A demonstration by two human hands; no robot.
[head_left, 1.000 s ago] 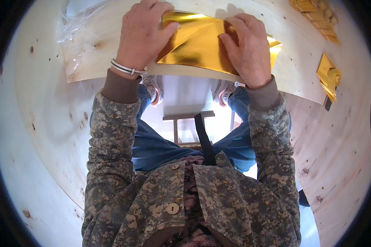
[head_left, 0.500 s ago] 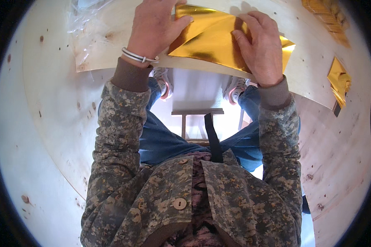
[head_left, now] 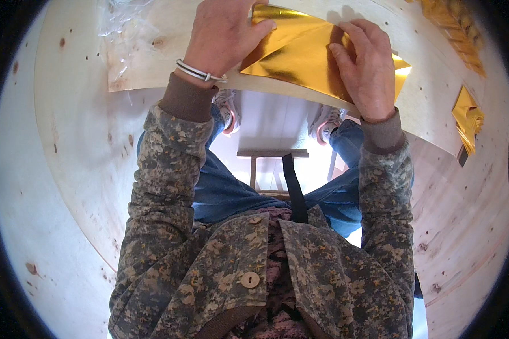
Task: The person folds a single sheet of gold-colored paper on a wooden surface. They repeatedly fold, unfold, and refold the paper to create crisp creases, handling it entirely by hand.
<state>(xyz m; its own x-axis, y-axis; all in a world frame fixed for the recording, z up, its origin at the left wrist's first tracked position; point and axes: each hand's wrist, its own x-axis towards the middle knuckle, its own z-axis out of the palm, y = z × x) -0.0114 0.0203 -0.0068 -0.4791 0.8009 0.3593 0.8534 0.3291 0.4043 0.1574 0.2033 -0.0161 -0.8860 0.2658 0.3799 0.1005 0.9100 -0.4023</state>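
A shiny gold foil sheet (head_left: 300,48) lies on the wooden board, folded over with a diagonal crease and a pointed right end. My left hand (head_left: 223,37) holds its left edge, the thumb lying on top of the foil. The other fingers of that hand run out at the top of the picture. Over the right part of the sheet, my right hand (head_left: 370,70) grips the foil with bent fingers, thumb and forefinger a little apart on its surface. The foil's right tip sticks out past this hand.
Clear crinkled plastic wrap (head_left: 127,42) lies on the board at the upper left. A row of gold folded pieces (head_left: 452,34) is at the upper right. Below it, a smaller folded gold piece (head_left: 467,120) rests by the board's right corner. The board's near edge (head_left: 147,88) curves above my knees.
The whole view has shifted slightly, so hands and foil appear a little further right. Both hands stay on the foil sheet in nearly the same pose.
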